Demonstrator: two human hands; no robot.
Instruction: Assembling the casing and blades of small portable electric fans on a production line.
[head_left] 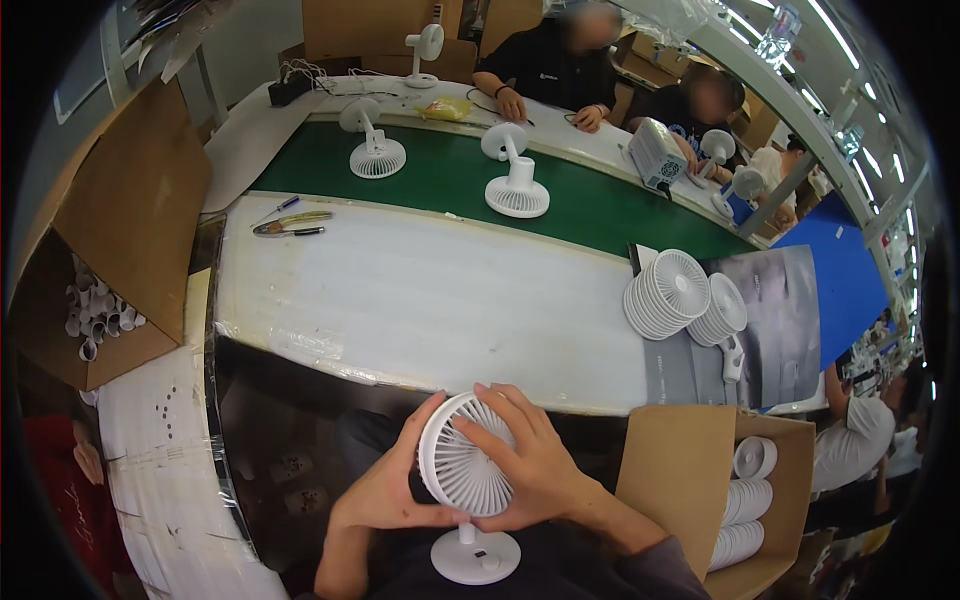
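Note:
A small white desk fan [466, 462] is between my two hands, close to my body and below the table's near edge. Its slotted round grille faces up, and its round base [476, 556] with a small dark switch hangs toward my lap. My left hand [398, 478] wraps the left rim of the fan head, thumb along the bottom. From the right, my right hand [535, 462] grips the head, with fingers lying over the grille and the far rim. The rear of the fan head is hidden.
Fans [377, 157] stand on a green belt [430, 170] beyond the white table [450, 290]. Stacked grilles [668, 295] sit at the table's right. One open carton [680, 480] holds round white parts; another carton [130, 230] holds white stems. Pliers [290, 229] lie at left. Co-workers sit across.

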